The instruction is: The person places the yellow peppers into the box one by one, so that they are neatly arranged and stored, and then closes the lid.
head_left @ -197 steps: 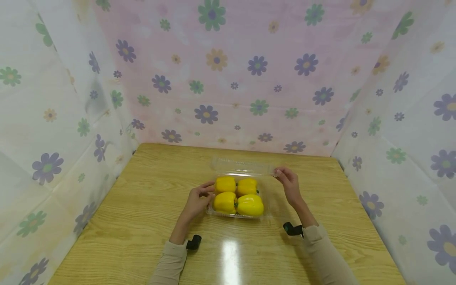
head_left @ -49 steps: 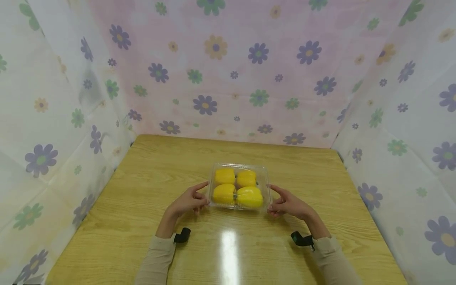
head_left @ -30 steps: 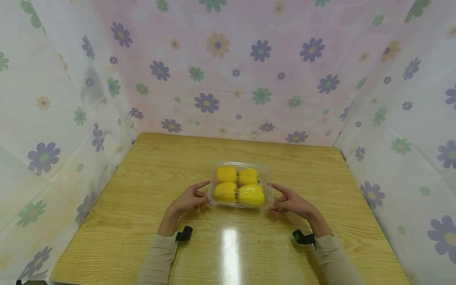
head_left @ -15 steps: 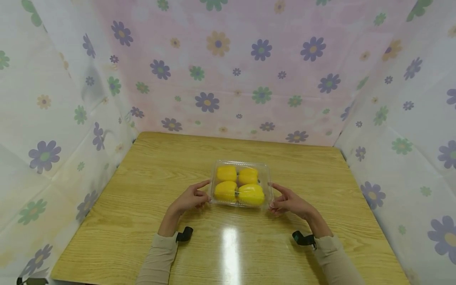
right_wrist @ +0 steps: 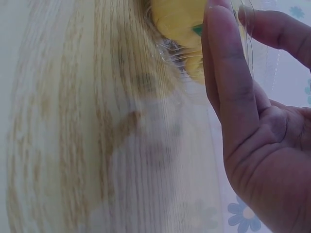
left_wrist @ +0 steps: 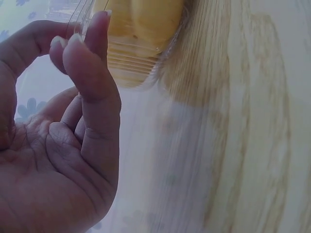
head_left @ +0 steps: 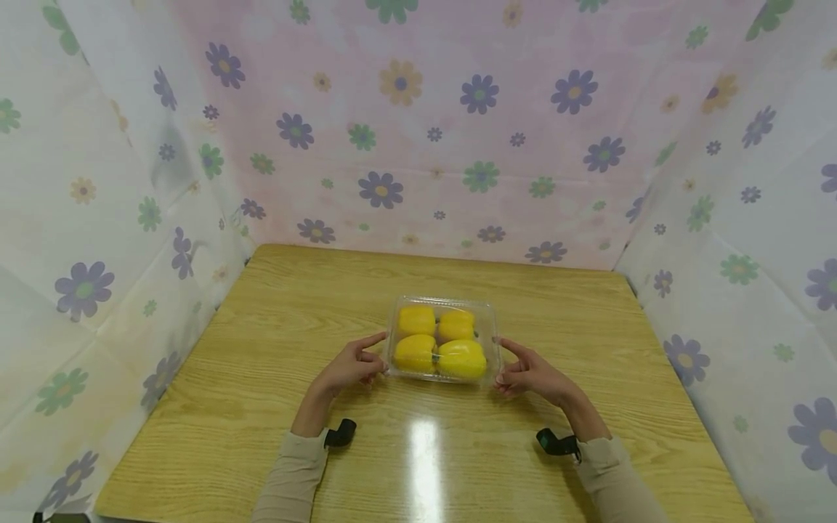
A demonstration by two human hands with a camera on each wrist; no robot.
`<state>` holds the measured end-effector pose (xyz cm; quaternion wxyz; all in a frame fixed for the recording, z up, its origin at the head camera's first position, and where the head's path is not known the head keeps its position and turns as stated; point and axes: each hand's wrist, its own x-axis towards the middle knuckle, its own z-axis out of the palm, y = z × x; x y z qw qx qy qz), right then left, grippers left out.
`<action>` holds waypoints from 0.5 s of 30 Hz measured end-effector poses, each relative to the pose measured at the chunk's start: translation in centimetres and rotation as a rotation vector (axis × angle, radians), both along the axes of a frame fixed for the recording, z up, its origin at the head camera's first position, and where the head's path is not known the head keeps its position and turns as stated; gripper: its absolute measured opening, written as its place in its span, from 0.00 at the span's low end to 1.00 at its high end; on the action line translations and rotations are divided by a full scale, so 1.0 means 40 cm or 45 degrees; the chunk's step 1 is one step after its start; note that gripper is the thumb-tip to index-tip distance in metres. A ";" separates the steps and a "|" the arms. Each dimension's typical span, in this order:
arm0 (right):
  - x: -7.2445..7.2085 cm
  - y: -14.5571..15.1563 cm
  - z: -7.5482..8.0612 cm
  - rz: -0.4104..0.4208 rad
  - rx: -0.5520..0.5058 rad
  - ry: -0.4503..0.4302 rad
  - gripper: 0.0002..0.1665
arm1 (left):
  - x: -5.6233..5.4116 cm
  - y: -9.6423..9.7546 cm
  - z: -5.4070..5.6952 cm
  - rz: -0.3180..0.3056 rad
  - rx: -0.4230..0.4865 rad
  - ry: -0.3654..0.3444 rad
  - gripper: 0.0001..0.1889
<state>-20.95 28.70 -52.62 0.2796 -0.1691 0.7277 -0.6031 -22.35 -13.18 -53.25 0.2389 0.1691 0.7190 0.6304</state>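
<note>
Several yellow bell peppers [head_left: 461,359] with green stems lie in two rows inside a clear plastic clamshell container [head_left: 485,319], seen in the head view. Its lid is down over them. My left hand [head_left: 343,368] pinches the container's left edge between thumb and fingers, index finger stretched along the side. At the opposite edge, my right hand [head_left: 539,378] grips in the same way near the front corner. The left wrist view shows thumb and fingertips meeting at the ribbed plastic [left_wrist: 131,60]; in the right wrist view, the thumb and index finger are on either side of the rim.
The container is near the middle of a wood-grain table [head_left: 314,290], with a bright light reflection [head_left: 423,457] in front of it. Flower-patterned cloth [head_left: 431,102] encloses the back and both sides. A black wrist camera [head_left: 341,434] is on each forearm.
Earlier my right hand held the raised lid; the lid has come down over the peppers and both hands have moved to the container's sides. During the last second nearly nothing has moved.
</note>
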 end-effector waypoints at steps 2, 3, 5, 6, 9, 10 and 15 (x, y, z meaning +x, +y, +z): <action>0.002 0.000 0.001 0.000 -0.006 0.005 0.53 | 0.001 0.001 0.000 0.007 -0.007 0.007 0.37; 0.002 -0.001 0.002 -0.001 -0.010 0.008 0.53 | 0.000 0.001 0.000 0.007 -0.007 0.013 0.37; 0.003 -0.001 0.003 0.001 -0.017 0.015 0.52 | -0.001 0.001 -0.001 0.016 -0.012 0.019 0.37; 0.003 -0.002 0.003 0.000 -0.019 0.017 0.52 | -0.001 0.001 -0.002 0.025 -0.013 0.015 0.37; 0.004 -0.002 0.002 -0.003 -0.017 0.021 0.52 | -0.002 0.003 -0.004 0.048 -0.012 0.001 0.37; 0.004 -0.002 0.002 -0.005 -0.015 0.021 0.52 | -0.002 0.003 -0.004 0.056 -0.015 -0.007 0.37; 0.003 0.000 0.001 -0.004 -0.014 0.010 0.53 | -0.001 0.004 -0.002 0.041 -0.018 -0.021 0.37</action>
